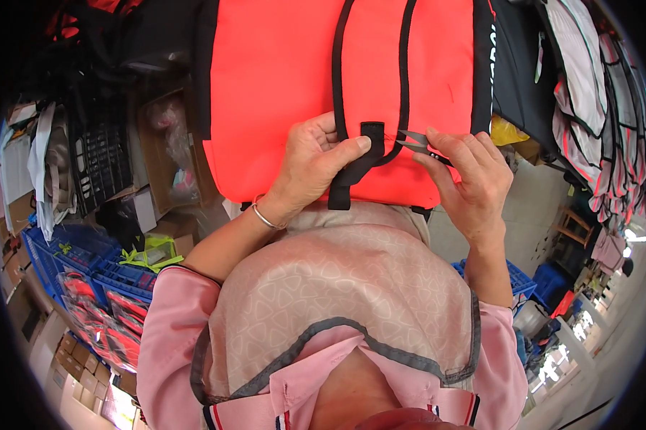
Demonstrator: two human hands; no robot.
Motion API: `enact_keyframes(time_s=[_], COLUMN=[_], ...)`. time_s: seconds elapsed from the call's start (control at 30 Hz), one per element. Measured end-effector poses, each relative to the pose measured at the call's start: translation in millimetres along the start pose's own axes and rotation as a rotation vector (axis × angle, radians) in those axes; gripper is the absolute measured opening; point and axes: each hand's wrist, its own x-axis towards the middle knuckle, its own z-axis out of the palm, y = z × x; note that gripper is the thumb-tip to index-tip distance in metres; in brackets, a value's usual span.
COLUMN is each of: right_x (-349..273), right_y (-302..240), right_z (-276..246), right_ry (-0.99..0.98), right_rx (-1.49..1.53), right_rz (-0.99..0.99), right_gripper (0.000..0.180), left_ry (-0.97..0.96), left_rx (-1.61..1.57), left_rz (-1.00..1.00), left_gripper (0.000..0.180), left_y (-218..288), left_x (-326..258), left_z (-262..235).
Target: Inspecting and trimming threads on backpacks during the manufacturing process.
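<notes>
A bright red-orange backpack (273, 79) with black edging lies in front of me. Its shoulder strap (372, 64) runs down to a piece of black webbing (354, 170). My left hand (314, 159) pinches the strap's end at the webbing, thumb on top and fingers underneath. In my right hand (472, 175) I hold small thread snips (413, 140), their blades pointing left and spread a little beside the strap's edge. A loose dark thread seems to lie between webbing and blades, too fine to make out fully.
Blue plastic crates (86, 247) with wrapped red items stand at lower left, below a cardboard box (167, 143) and a black crate (102, 158). Grey and red sewn pieces (588, 93) hang or lie piled at right. A wooden stool (574, 228) stands on the floor.
</notes>
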Motion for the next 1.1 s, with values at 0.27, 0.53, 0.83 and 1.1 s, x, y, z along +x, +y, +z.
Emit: enact_keyframes(time_s=[0.27,0.53,0.83,1.1], right_x=[13.3,26.0,33.5,33.2], right_y=[2.7,7.3,10.4,10.0], right_z=[-0.9,-3.2,-6.2,-6.0], right_ry=[-0.138,-0.252,-0.286,-0.162], right_rx=[-0.027,0.032,-0.038,-0.122], right_rz=[-0.113,-0.174,-0.314,-0.423], right_gripper=[0.029,0.028,0.031,0.033], left_ry=[-0.036,-0.198,-0.220,-0.325], left_rx=[0.071,-0.045,-0.077,-0.231], left_rz=[0.070,0.019,-0.036,-0.214], left_gripper=[0.028,0.024,0.025,0.029], left_y=[-5.8,-6.4,-6.6,-4.5], left_x=[0.8,6.4,8.6,12.4], left_z=[-5.3,-16.4,-20.5,-28.5])
